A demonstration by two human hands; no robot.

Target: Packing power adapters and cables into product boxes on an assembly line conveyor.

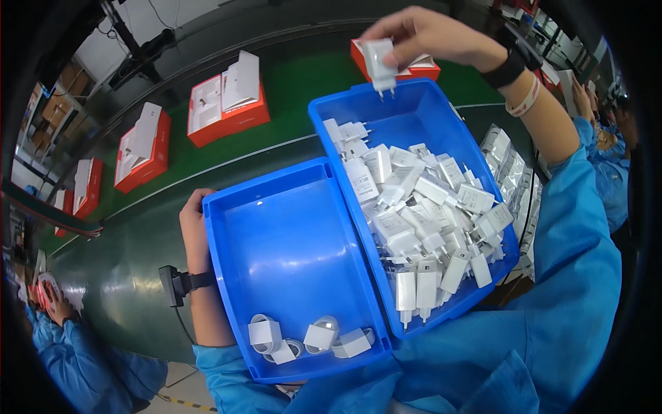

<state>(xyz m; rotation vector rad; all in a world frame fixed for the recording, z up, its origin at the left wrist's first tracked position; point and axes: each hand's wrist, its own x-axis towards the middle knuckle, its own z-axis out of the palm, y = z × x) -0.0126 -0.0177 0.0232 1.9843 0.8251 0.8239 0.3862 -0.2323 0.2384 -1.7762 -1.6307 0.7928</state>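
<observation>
Between the thumb and fingers of my right hand (431,40) is a white charger plug (379,65), its two pins pointing down. It hangs above the far end of a blue bin (420,114) heaped with white charger plugs (431,203), just in front of an open red and white box (422,69). My left hand (195,219) grips the left side of a second blue bin (289,214), its fingertips hidden by the wall. Several coiled white cables (321,336) with paper bands lie at that bin's near end.
More open red and white boxes (231,110) stand in a row on the green conveyor belt (289,110). Clear plastic packs of items (507,165) lie right of the plug bin. Co-workers in blue sleeves (86,366) are at the lower left and far right.
</observation>
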